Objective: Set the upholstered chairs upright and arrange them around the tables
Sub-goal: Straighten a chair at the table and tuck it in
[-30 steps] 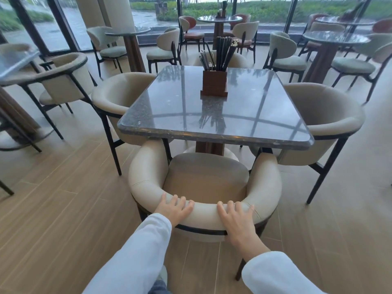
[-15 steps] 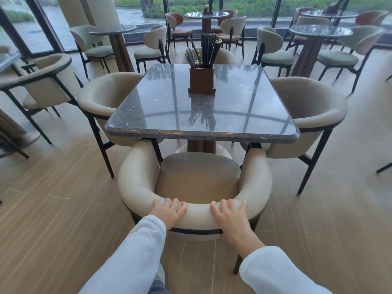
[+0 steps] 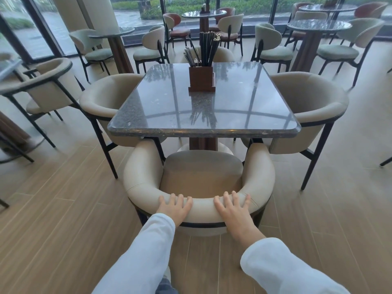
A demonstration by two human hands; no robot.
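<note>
A person in white sleeves stands behind a cream upholstered chair [image 3: 199,177], both hands laid on the top of its curved backrest. The left hand [image 3: 175,206] and the right hand [image 3: 233,206] rest palm down, fingers spread and draped over the padded rim, each grip pressing on the backrest rather than closing round it. The chair stands upright on the wooden floor, directly in front of the hands, its open side facing away toward the worktop [image 3: 203,98], a square dark stone top on a central pedestal. The arm tips sit just beneath the near edge; the seat is still mostly outside it. Both hands are equally near, either side of the backrest's middle, so a straight push forward would likely slide the seat further under. The chair has a rounded tub back, a grey-beige seat cushion and thin black legs. Matching chairs stand tucked in at the left [image 3: 110,98] and right [image 3: 314,98] sides; a wooden holder of chopsticks [image 3: 201,78] stands on the worktop
</note>
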